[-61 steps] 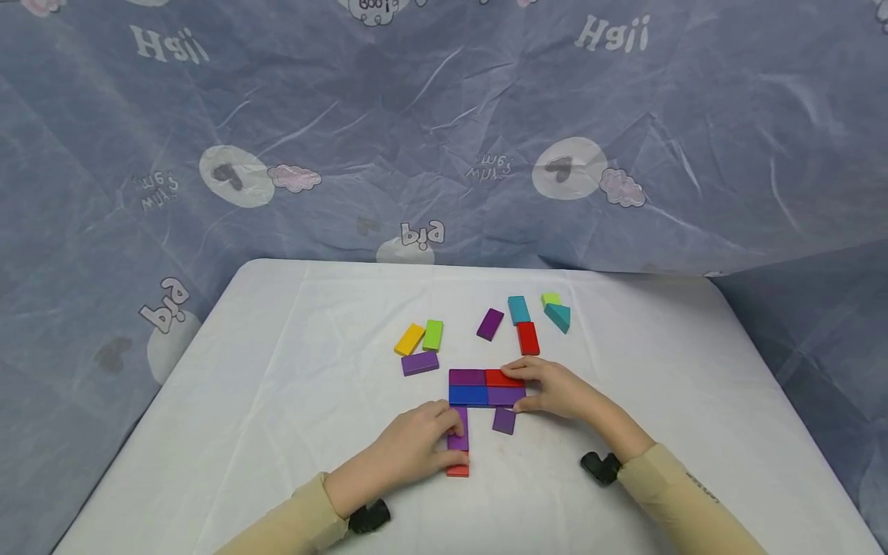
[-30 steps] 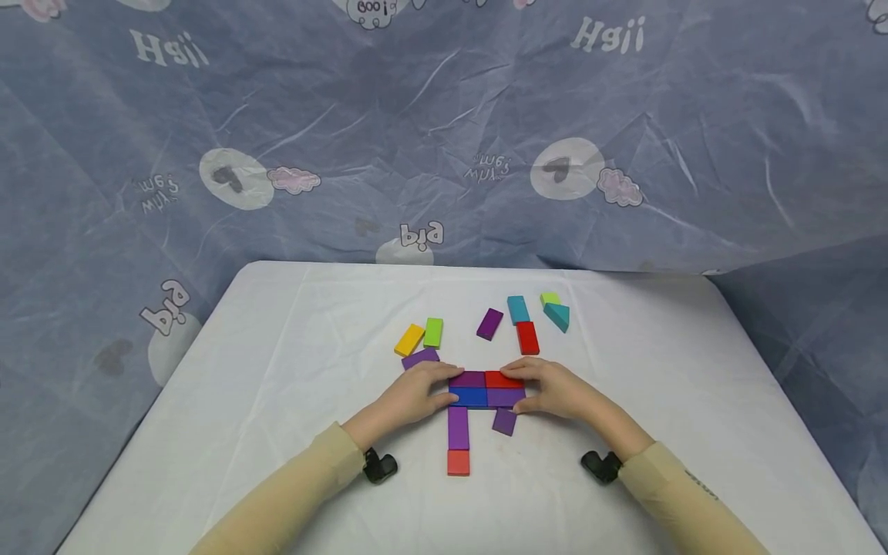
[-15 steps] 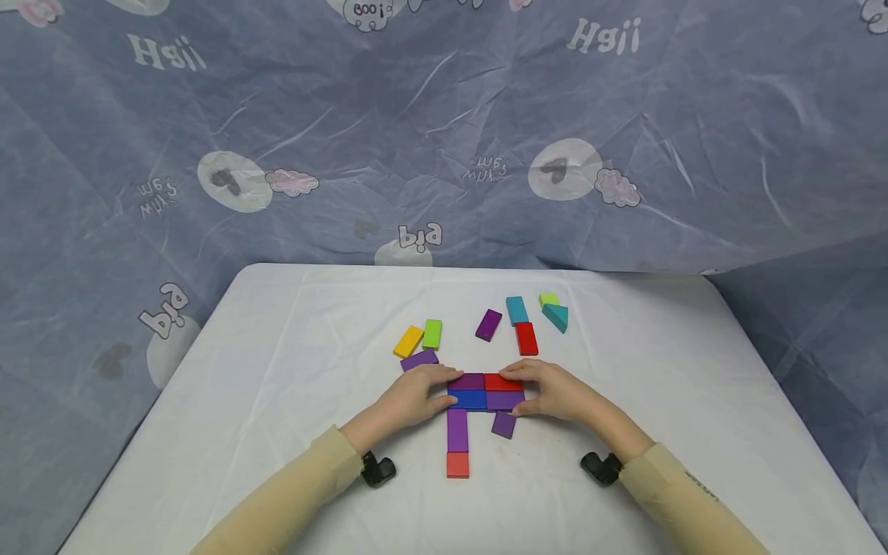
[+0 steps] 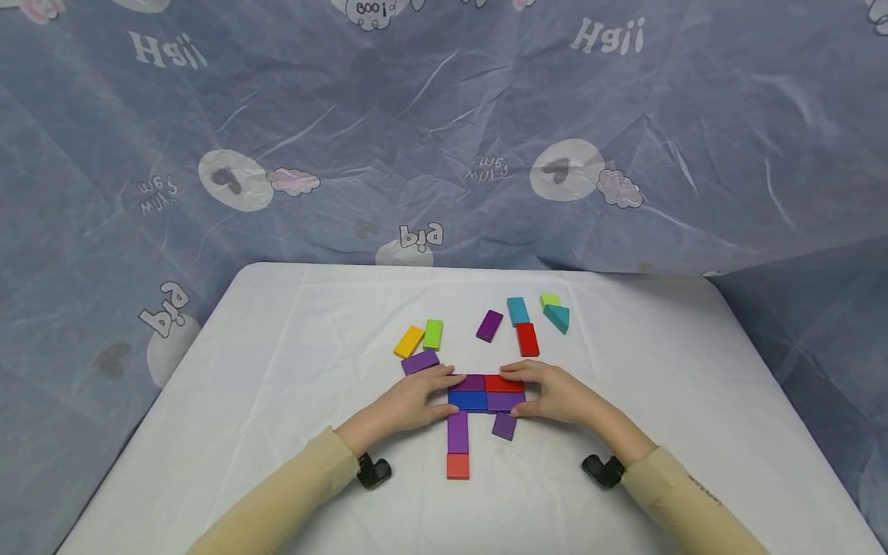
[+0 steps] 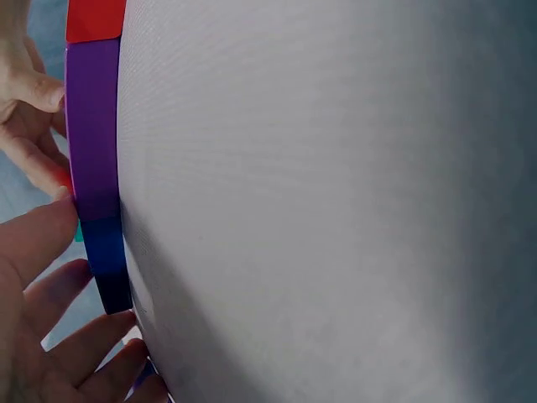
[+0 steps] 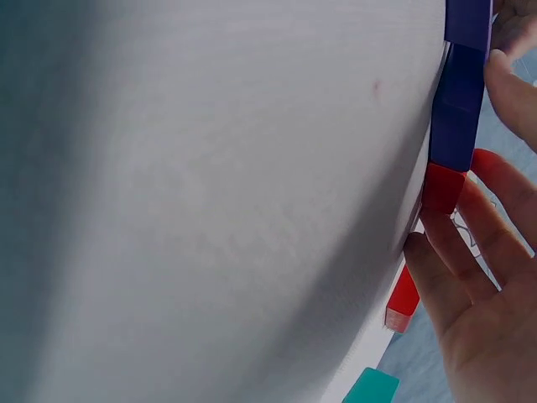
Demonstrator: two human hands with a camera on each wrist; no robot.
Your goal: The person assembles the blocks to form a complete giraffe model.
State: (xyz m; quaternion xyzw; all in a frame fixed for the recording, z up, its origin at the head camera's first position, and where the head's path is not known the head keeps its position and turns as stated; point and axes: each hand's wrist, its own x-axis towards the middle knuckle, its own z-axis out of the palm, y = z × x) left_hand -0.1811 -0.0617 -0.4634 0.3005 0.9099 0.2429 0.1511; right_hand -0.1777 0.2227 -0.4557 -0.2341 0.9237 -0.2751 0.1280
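In the head view, several wooden blocks lie together in two rows: a dark purple block (image 4: 473, 382) and a red block (image 4: 503, 383) behind, a blue block (image 4: 467, 401) and a purple block (image 4: 505, 401) in front. My left hand (image 4: 415, 397) grips their left end, thumb at the front edge, forefinger at the back. My right hand (image 4: 558, 391) holds the right end likewise between thumb and forefinger. A violet block (image 4: 458, 432) runs toward me from the blue one, with an orange-red block (image 4: 458, 466) at its end. A small purple block (image 4: 504, 425) lies slightly turned near the right thumb.
Behind my left hand lie a yellow block (image 4: 409, 341), a green block (image 4: 433, 334) and another purple block (image 4: 420, 362). Farther back right are a plum block (image 4: 489, 326), a teal block (image 4: 517, 311), a red block (image 4: 527, 339) and a teal triangle (image 4: 557, 317), on a white table (image 4: 312, 331).
My left hand has left the violet and orange-red blocks and moved up to the left end of the two rows. Its thumb has since shifted slightly toward me. My right hand stays put.
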